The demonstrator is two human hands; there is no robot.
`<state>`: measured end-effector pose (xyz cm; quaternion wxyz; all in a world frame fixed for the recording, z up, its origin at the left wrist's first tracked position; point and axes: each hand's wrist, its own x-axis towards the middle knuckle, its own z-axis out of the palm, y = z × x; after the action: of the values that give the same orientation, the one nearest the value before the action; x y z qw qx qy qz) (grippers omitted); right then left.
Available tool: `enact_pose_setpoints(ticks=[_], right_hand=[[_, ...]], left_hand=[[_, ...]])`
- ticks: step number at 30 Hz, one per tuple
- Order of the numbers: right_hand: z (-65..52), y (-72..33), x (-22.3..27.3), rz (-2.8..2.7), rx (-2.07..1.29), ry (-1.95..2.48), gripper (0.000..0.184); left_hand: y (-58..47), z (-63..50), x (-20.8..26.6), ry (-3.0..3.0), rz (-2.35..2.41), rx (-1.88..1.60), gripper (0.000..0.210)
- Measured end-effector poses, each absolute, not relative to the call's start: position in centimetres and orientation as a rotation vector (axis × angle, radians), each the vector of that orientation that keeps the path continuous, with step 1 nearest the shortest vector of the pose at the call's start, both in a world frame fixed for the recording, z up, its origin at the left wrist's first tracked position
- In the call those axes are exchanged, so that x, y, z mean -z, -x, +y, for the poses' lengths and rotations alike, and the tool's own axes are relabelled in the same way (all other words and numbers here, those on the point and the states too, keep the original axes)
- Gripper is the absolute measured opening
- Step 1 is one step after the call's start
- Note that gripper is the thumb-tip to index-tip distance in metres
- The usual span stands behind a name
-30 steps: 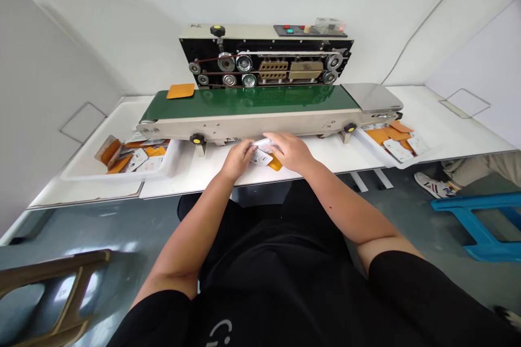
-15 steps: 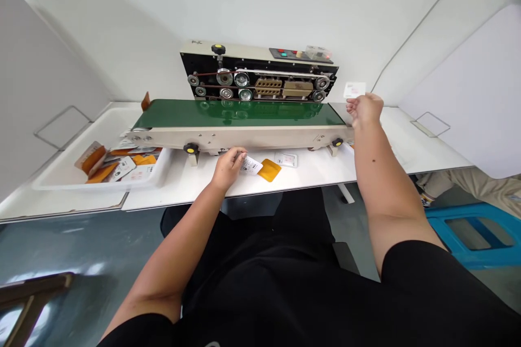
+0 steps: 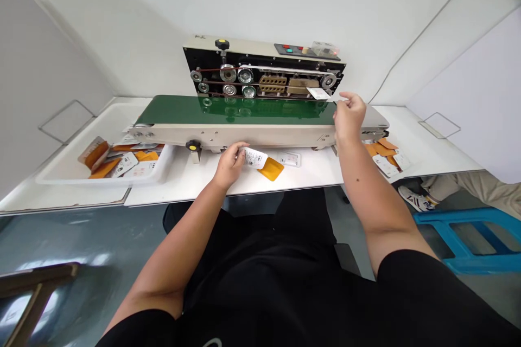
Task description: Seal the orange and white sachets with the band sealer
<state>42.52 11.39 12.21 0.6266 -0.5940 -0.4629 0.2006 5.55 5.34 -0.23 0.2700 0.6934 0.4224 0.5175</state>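
In my left hand [image 3: 231, 164], fingers closed, is a small white printed packet [image 3: 256, 158] above the table's front edge. An orange packet [image 3: 272, 168] lies just right of it, partly overlapped, with a clear-edged flat pack [image 3: 290, 159] behind. My right hand [image 3: 349, 115] is over the right end of the green conveyor belt [image 3: 179, 110], fingers apart and nothing seen in them. Left of its fingertips, and apart from them, a white packet [image 3: 318, 93] sits at the rollers of the band sealing machine [image 3: 262, 53].
A white bin [image 3: 163, 168] of mixed orange and white packets stands on the left. More packets [image 3: 386, 154] lie on the table to the right, under the conveyor's end. A blue stool [image 3: 480, 238] and another person's shoe [image 3: 415, 198] are below right.
My right hand has moved left and let go of the white packet, now at the sealer's rollers. My left hand still holds its packet, raised slightly.
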Motion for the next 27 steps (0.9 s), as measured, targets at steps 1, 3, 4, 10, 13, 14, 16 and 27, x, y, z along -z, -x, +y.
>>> enact_pose_setpoints(ticks=[1,3,4,10,13,14,16,27], right_hand=[[9.7,-40.9,-11.1,-1.128,-0.401,1.334,0.022],[6.3,-37.3,-8.7,-1.276,-0.417,1.311,0.026],[4.7,-35.5,-7.5,-1.384,-0.496,1.305,0.028],[0.1,-28.9,-3.3,-1.619,-0.867,1.255,0.045],[-0.5,-27.8,-2.6,-1.377,-0.954,1.278,0.058],[-0.7,-27.4,-2.4,-1.292,-1.019,1.279,0.063],[-1.1,-26.6,-2.3,-1.185,-1.224,1.233,0.067],[0.6,-25.9,-3.1,-1.034,-1.221,1.093,0.038]], left_hand=[[-5.6,5.3,0.3,-1.848,1.112,-1.410,0.031],[-5.6,5.3,0.2,-1.803,1.075,-1.427,0.031],[-5.6,5.2,0.2,-1.781,1.067,-1.430,0.030],[-5.4,5.2,0.1,-1.676,1.046,-1.495,0.033],[-5.4,5.3,0.4,-1.639,1.029,-1.590,0.034],[-5.4,5.3,0.5,-1.654,1.046,-1.630,0.032],[-5.4,5.0,0.5,-1.770,1.092,-1.679,0.027],[-7.2,3.6,-0.5,-2.688,0.502,-1.239,0.031]])
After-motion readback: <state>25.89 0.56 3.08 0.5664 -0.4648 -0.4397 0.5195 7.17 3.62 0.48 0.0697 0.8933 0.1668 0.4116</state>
